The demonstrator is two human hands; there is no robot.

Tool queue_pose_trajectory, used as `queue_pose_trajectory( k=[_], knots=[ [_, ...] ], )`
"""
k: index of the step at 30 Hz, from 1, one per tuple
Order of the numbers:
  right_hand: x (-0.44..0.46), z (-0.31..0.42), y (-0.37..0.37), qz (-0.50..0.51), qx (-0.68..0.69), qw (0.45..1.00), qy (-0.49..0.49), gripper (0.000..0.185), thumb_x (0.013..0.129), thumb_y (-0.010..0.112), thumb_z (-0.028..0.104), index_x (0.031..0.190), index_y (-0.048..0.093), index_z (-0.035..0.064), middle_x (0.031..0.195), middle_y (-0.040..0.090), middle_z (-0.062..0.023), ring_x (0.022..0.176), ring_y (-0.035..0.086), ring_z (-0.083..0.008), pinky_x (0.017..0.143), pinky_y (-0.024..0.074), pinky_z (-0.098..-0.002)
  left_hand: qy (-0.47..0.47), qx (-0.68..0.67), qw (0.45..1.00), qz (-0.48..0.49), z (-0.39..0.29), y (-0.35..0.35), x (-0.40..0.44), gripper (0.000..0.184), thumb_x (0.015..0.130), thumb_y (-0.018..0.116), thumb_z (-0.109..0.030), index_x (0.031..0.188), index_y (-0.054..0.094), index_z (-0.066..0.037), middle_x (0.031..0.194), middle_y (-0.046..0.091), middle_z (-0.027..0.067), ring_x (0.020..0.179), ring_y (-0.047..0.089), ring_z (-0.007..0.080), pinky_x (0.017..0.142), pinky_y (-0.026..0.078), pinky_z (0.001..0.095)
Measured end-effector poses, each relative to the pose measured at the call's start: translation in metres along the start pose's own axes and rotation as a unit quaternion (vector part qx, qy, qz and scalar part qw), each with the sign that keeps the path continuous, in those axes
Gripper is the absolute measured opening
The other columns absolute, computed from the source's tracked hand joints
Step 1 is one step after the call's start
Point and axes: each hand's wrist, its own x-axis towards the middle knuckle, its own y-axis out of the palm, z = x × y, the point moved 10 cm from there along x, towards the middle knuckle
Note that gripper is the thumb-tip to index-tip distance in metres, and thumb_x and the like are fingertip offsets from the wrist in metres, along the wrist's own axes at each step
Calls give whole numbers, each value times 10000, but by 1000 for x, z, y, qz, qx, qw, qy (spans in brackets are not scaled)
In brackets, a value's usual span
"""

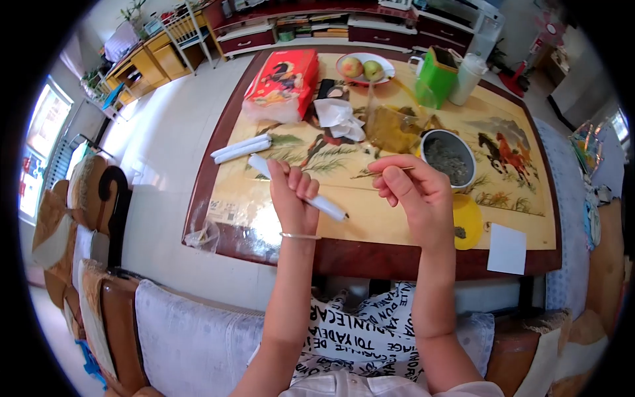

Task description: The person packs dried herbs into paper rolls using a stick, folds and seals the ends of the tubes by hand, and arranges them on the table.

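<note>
My left hand (292,192) is closed in a fist around a white candle (329,208), which slants down to the right and has a dark tip at its lower end. A bracelet circles that wrist. Between the thumb and fingers of my right hand (413,188) is a thin brown stick (401,170), too fine to name. Close beyond the right hand stands a pot (473,162) with grey, ash-like stuff inside. Nearer me is a yellow lid (472,206) with a small grey clump on it. More white candles (242,148) lie side by side to the left.
On the table (228,231) are a red package (283,86), crumpled tissue (340,119), a transparent container (390,122), a plate of fruit (390,67), a green box (436,78), a white bottle (468,79), a white paper sheet (507,249) and clear plastic (202,236).
</note>
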Motion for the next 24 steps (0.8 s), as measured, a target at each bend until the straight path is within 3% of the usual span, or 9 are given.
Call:
queue_pose_trajectory(
  k=[1,2,4,5,10,12,19,21,24],
  knots=[
    [1,-9,0,6,8,1000,4,158,938,586,131,997,653,1,816,631,-18,714,541,-43,638,440,-182,-62,-156,984,62,5,-2,10,387,1000,455,-354,703,417,-108,574,360,-24,482,385,80,431,321,207],
    [2,-27,5,43,1,998,48,159,939,581,129,1002,650,1,810,639,-24,708,556,-43,623,450,-185,-54,-151,985,57,2,-18,17,387,1000,455,-354,703,417,-108,574,360,-24,482,385,80,431,321,207],
    [3,-50,18,85,-1,992,91,160,940,576,128,1007,647,2,804,648,-30,701,570,-42,609,460,-187,-187,-434,881,5,19,-18,14,405,999,452,-343,679,415,-97,566,379,-17,476,390,89,439,349,220],
    [3,-57,23,94,1,991,101,157,939,576,126,1009,643,2,797,650,-30,694,577,-44,594,461,-188,-213,-474,854,-25,22,-21,11,427,994,453,-354,664,408,-87,556,383,-14,469,390,96,447,373,232],
    [5,-61,43,108,19,990,86,154,938,575,120,1014,630,-1,785,653,-32,689,591,-48,588,468,-189,-218,-507,832,-53,20,-24,11,431,1004,428,-351,669,405,-81,538,376,-11,459,391,102,456,391,232],
    [3,-63,49,102,37,991,82,137,937,575,107,1003,633,2,794,657,-28,693,595,-48,593,472,-189,-216,-526,822,-38,17,-23,12,384,994,456,-261,664,392,-74,554,370,12,481,400,123,466,382,253],
    [-4,-61,65,101,-47,993,38,114,896,611,59,998,643,19,834,683,-51,685,624,-83,615,496,-226,-205,-513,833,-39,15,-25,11,413,1004,439,-317,669,402,-79,540,375,-7,468,384,103,461,381,238],
    [-8,-37,70,79,-192,971,-121,146,840,640,31,986,638,29,817,669,-94,675,638,-172,612,508,-286,-204,-511,834,-39,14,-27,12,413,1005,438,-315,668,400,-79,541,375,-8,467,381,102,462,380,236],
    [-17,-21,84,71,-289,927,-229,190,784,658,14,969,627,42,799,643,-119,685,622,-243,607,504,-337,-184,-510,839,-39,13,-30,12,359,994,457,-234,679,387,-75,557,373,11,477,394,109,453,373,237]
  ],
)
